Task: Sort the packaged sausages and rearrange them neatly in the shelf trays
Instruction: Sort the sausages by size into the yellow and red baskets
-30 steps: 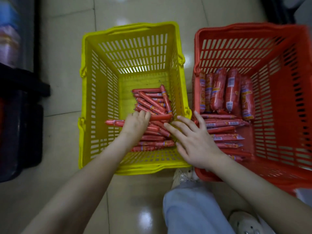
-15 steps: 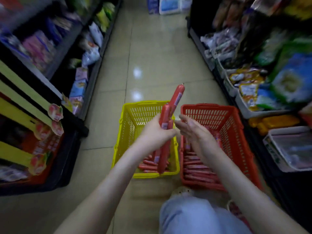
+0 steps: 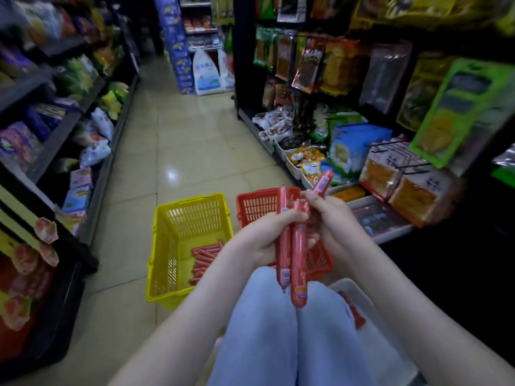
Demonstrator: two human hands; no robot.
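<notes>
My left hand (image 3: 267, 236) grips a bundle of long red packaged sausages (image 3: 297, 263), held upright over my knees. My right hand (image 3: 324, 215) pinches one more red sausage (image 3: 322, 183), which tilts up to the right, just beside the bundle. On the floor a yellow basket (image 3: 167, 246) has several thin red sausages (image 3: 204, 259) at its bottom. A red basket (image 3: 256, 204) sits to its right, mostly hidden by my hands. A white shelf tray (image 3: 373, 324) lies by my right knee, with red sausages partly showing inside.
Stocked shelves line both sides of a tiled aisle (image 3: 189, 140). Low shelf trays of packaged goods (image 3: 381, 218) stand on the right, close to my right hand. My knees in light blue trousers (image 3: 278, 330) fill the lower middle.
My hands came out of the yellow basket and rose with sausages. The view swung up and right towards the shelves. My right hand now pinches one sausage taken from the bundle.
</notes>
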